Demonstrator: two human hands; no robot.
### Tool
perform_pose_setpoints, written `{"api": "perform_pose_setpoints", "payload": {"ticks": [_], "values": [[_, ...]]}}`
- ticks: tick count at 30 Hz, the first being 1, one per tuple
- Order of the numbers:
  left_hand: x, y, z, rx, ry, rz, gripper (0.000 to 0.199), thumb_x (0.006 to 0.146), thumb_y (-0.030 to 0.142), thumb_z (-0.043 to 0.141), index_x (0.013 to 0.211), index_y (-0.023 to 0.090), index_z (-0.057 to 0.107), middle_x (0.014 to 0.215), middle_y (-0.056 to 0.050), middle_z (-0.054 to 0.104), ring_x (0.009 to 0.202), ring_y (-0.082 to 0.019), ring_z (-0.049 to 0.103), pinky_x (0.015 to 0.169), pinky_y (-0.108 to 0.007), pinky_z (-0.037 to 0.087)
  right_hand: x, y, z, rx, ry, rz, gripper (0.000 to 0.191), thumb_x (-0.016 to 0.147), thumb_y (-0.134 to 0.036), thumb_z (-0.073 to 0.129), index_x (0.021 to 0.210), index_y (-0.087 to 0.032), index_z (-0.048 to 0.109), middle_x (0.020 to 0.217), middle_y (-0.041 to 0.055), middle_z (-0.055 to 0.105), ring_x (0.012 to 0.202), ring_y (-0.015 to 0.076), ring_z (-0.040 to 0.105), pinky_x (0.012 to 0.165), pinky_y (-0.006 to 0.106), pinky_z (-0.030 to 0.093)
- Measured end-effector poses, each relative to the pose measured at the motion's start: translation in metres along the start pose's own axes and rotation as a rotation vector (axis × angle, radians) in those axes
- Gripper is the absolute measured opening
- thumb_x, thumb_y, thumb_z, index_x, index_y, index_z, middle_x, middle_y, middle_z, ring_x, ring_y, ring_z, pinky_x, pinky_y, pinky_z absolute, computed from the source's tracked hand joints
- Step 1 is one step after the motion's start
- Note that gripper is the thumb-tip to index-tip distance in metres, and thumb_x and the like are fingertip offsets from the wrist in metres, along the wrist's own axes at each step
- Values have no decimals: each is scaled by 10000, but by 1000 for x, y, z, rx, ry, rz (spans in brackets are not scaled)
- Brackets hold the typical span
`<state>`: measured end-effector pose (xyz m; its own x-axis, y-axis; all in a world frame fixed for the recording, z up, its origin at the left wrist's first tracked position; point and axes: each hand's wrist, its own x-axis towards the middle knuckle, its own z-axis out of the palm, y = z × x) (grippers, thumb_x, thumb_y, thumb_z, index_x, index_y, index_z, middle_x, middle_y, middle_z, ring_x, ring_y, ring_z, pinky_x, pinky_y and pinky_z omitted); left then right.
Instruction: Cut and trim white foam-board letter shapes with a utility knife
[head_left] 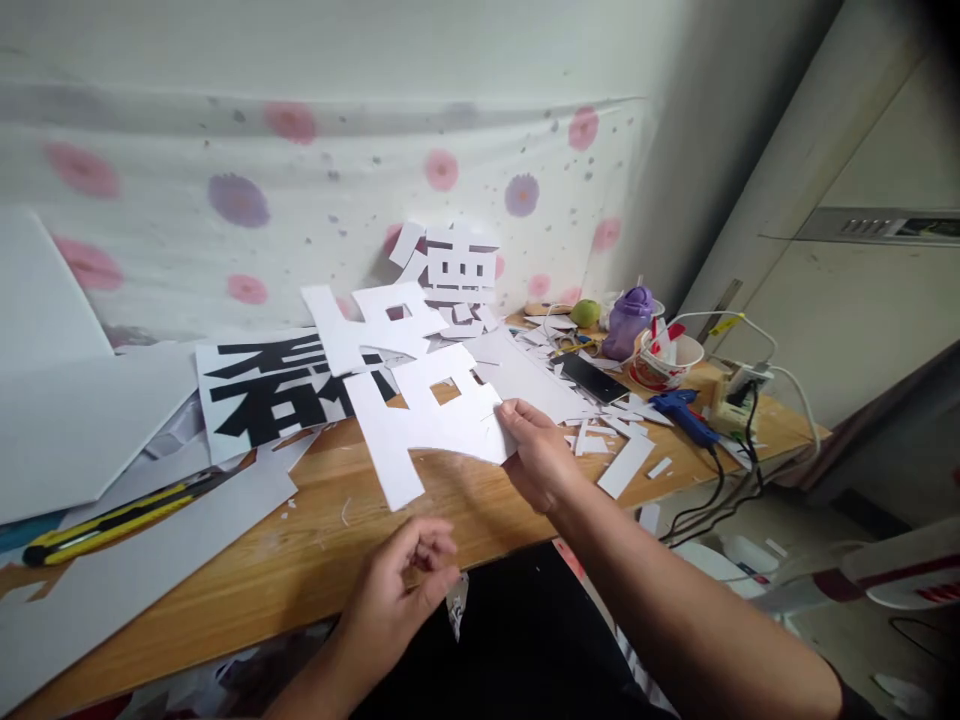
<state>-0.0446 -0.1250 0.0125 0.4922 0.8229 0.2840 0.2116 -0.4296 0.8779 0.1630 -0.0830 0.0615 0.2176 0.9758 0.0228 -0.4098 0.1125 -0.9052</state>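
My right hand (534,452) pinches the right edge of a white cut-out board shape (431,425), which is raised above the wooden table (337,545). Below the shape's lower edge, near the table's front edge, my left hand (412,575) is empty with its fingers curled and apart. Another white cut-out shape (382,325) appears just behind the held one. To the left lies a sheet with black printed characters (259,395), partly covered by the white shapes. Against the back wall stands a white built-up character (461,265).
A yellow cutter knife (112,520) lies at left among white boards (67,400). At right are scraps (626,465), a phone (591,378), a purple bottle (630,322), a tub (666,360), a blue glue gun (686,415) and a power strip with cables (742,400).
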Motion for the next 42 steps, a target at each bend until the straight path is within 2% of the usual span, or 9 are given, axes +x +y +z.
{"api": "perform_pose_setpoints", "payload": {"ticks": [2,5,8,12,16,21,25,32,42], "values": [[23,2,4,-219,-16,-118,377,867,394,639,1206,261,541,1067,-59,674,859,-167,652,747,-278,540,-11,4,13,243,10,8,419,618,-491,815,740,-195,546,623,-48,566,527,88,489,492,203,399],[56,13,9,-484,104,-64,617,739,481,762,1260,242,532,1201,-93,640,1083,-237,609,914,-330,502,-23,11,27,385,-39,0,365,617,-399,862,780,-183,617,688,-32,638,575,88,543,536,200,440],[82,29,12,-757,450,-84,577,700,463,790,1186,218,600,1118,-89,682,1072,-263,619,927,-372,507,-27,16,31,429,-91,-7,344,601,-334,888,807,-186,656,749,-21,691,634,96,599,609,209,486],[101,43,8,-832,650,-115,518,643,286,829,1126,239,648,1031,-39,710,945,-219,658,819,-316,553,-25,22,26,434,-195,-9,312,636,-267,877,875,-200,687,810,-21,728,702,96,639,678,206,506],[106,44,2,-825,669,-118,457,639,233,812,1075,235,675,899,1,711,751,-159,662,667,-248,562,-21,28,20,372,-346,-29,319,678,-212,849,957,-202,694,908,-10,737,808,106,652,754,213,512],[107,42,-1,-813,624,-191,433,622,259,802,1034,205,679,730,9,677,606,-164,637,552,-264,552,-16,32,15,333,-462,-27,346,717,-182,819,1021,-233,662,891,-31,721,759,98,640,714,218,519],[109,43,-3,-827,631,-179,429,596,254,810,999,197,672,788,-7,691,675,-187,657,567,-271,557,-13,31,12,301,-474,-45,375,689,-188,841,1008,-238,651,915,-36,717,794,89,638,744,204,512],[108,50,-8,-788,567,-196,352,600,268,787,911,168,655,690,1,659,546,-168,613,451,-247,489,-18,24,16,243,-451,-13,432,676,-273,840,1053,-249,631,899,-15,698,749,139,621,658,275,540],[108,57,-13,-828,518,-203,352,586,250,810,884,152,651,741,-12,688,610,-177,644,544,-278,552,-17,16,20,149,-500,-57,405,683,-260,830,1062,-222,691,856,-19,714,748,123,614,734,263,474]]}}
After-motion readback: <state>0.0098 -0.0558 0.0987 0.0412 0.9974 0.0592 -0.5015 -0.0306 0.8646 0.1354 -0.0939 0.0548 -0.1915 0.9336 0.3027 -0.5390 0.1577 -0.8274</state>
